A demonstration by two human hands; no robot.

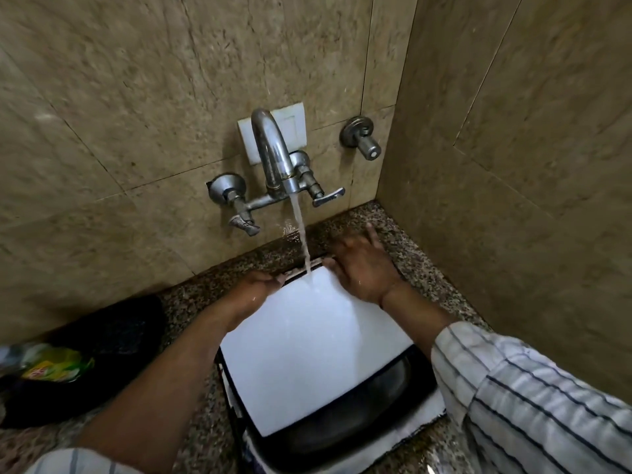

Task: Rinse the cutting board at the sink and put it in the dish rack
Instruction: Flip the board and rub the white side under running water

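Note:
A white cutting board (318,350) lies tilted over the dark sink (342,429). Water streams from the wall tap (273,155) onto the board's far edge. My left hand (260,285) grips the board's far left corner. My right hand (362,265) rests flat on the board's far right part, fingers spread. No dish rack is in view.
A speckled granite counter (427,241) surrounds the sink, with tiled walls behind and at the right. A black container (113,340) with a green-labelled bottle (51,364) sits on the counter at the left. A second valve (362,136) sticks out of the wall right of the tap.

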